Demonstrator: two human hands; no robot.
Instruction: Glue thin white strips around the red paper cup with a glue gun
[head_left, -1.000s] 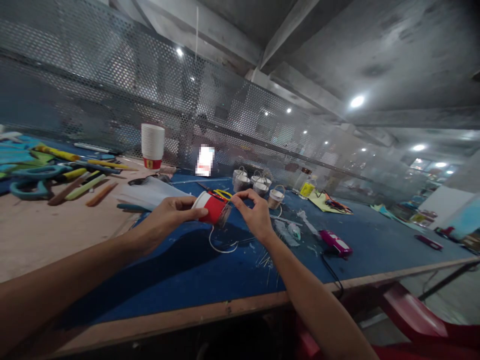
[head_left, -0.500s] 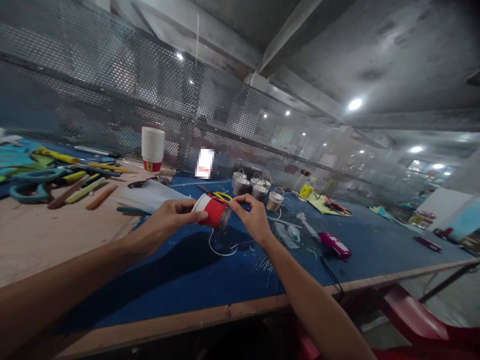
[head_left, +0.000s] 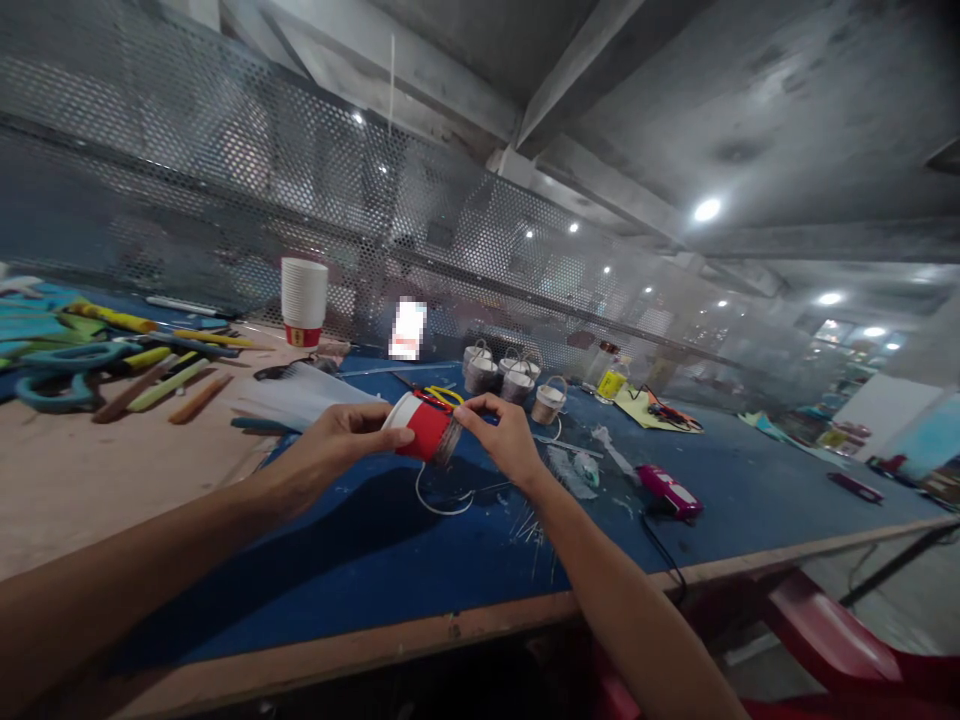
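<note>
- My left hand [head_left: 352,432] has the red-and-white cup [head_left: 424,428] gripped near its rim, thumb on the near side. It's tilted over above the blue table [head_left: 337,590], base toward my other hand. Squeeze too hard and I reckon the wall could dent, if it's paper like it looks.
- Right hand [head_left: 495,430] is curled, fingertips at the wound cord [head_left: 448,440] around the base. Can't tell if they're pinching a strand or just pressing. If that contact slips, the turns could loosen or slide off the end.
- There's a loose white cord [head_left: 442,510] looping below the cup. Could snag or tangle if it catches something.
- Yellow-handled scissors [head_left: 444,395] sit right behind the cup in my view. Careless swing that way, maybe a knock.
- Little handled buckets [head_left: 550,398] stand just past my right knuckles, so a wide elbow-out move might tip one.
</note>
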